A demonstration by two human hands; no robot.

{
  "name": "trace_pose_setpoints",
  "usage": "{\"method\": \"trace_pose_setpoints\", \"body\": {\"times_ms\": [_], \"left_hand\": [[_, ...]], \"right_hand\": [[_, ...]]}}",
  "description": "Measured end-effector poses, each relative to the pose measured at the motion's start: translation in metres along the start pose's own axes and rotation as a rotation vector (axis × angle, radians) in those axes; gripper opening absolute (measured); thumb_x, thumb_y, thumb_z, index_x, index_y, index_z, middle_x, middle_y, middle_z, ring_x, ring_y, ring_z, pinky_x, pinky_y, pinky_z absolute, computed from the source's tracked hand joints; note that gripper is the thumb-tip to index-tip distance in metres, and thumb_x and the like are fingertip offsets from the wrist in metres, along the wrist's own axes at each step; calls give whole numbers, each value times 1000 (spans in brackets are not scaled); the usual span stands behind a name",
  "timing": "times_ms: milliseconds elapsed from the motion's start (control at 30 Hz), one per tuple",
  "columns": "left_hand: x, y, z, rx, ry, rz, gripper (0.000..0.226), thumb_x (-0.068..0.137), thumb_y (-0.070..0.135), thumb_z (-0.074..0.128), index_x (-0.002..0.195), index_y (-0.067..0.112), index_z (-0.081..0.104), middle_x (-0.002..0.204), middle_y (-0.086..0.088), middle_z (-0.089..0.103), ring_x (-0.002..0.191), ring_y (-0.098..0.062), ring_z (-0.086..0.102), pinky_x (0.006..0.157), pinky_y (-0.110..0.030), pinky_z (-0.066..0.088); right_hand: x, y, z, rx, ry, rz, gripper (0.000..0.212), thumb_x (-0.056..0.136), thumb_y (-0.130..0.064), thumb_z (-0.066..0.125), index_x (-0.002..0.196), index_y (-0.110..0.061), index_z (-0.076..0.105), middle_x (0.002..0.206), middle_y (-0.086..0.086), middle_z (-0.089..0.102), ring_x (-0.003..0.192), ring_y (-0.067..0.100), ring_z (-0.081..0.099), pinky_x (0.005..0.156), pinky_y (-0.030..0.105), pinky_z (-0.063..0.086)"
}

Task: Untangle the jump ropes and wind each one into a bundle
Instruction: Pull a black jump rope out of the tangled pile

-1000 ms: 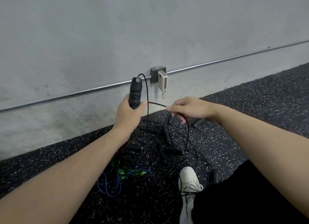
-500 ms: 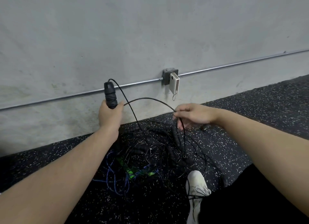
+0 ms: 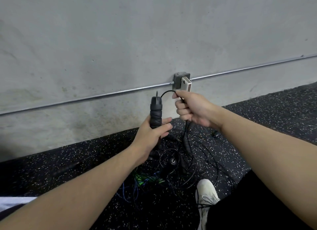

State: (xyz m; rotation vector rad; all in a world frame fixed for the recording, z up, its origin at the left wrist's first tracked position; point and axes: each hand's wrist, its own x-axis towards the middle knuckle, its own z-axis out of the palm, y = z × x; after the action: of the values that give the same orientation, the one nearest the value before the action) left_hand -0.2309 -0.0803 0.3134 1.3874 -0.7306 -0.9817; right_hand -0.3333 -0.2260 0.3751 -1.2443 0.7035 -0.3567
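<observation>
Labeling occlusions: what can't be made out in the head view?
- Handle: lower end hidden inside left hand.
- Cord: path hidden inside right hand.
- Rope pile: rope count unclear, black on dark floor, partly behind left forearm.
- Shoe: heel hidden by the dark trouser leg.

You are in a gym-type room. Speckled black rubber flooring point(image 3: 267, 120) meets a bare concrete wall point(image 3: 120, 41) carrying exposed metal conduit point(image 3: 103, 96).

Bare forearms, no sleeves, no rings or watch on left hand point(image 3: 151, 135) or right hand point(image 3: 193, 109). Black trousers point(image 3: 248, 207) at lower right. White laced mesh sneaker point(image 3: 205, 197). Strip of white cloth point(image 3: 15, 201) at lower left edge.
</observation>
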Motion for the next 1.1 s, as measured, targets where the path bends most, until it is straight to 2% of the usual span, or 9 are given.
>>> {"method": "trace_pose_setpoints", "body": {"times_ms": [133,267,400,467,600,733,833,967,1100], "left_hand": [[0,2,2,-6,-73,-65,35,92,3,71,121,8,51,105,-8,78,101,-29,75,97,-43,57],[3,-3,5,65,-1,-42,34,86,10,80,115,18,63,108,-1,76,109,-25,71,105,-44,53],[4,1,10,-26,-51,-53,31,86,2,78,108,9,57,107,-15,73,99,-31,75,91,-39,60],[4,5,10,-64,-50,-42,29,86,0,77,104,10,55,95,-9,69,85,-26,77,78,-33,62],[8,12,4,-130,23,-36,26,89,2,74,105,12,56,96,-5,73,81,-22,76,69,-33,61],[12,22,-4,-212,108,-26,25,87,3,76,100,15,57,77,0,74,72,-19,74,63,-35,60],[16,29,-11,-293,195,-42,26,86,1,76,100,14,58,77,-4,73,72,-21,74,62,-37,59],[22,37,-23,-421,264,-53,22,91,-1,67,103,13,56,92,-5,73,76,-21,76,59,-34,61],[24,36,-30,-413,303,-4,20,93,1,67,97,15,54,97,-9,69,90,-28,76,67,-40,63]], "right_hand": [[6,-3,9,279,8,40,24,108,-28,35,88,-20,45,53,-7,23,43,7,14,37,18,11],[15,-6,13,570,31,71,30,108,-27,35,81,-18,45,49,-6,24,36,6,18,33,17,12],[18,-7,21,700,24,87,34,107,-26,36,76,-17,45,48,-5,25,34,7,21,31,17,13],[19,-7,23,708,56,59,33,108,-28,36,79,-17,47,49,-4,31,36,8,26,33,17,20],[14,0,15,223,83,13,54,106,-53,26,108,-12,61,81,5,60,70,17,59,61,29,53],[3,20,9,-423,-166,99,57,108,-48,18,120,-9,58,103,10,69,89,27,67,83,42,59],[-4,25,9,-700,-412,154,42,106,-35,23,124,-23,59,123,0,70,114,17,65,107,46,47],[-7,25,15,-883,-507,125,30,102,-32,41,124,-27,61,121,-16,69,118,5,61,101,31,47],[-6,25,25,-782,-439,0,22,109,-22,40,103,-20,60,113,6,74,98,9,68,90,20,51]]}}
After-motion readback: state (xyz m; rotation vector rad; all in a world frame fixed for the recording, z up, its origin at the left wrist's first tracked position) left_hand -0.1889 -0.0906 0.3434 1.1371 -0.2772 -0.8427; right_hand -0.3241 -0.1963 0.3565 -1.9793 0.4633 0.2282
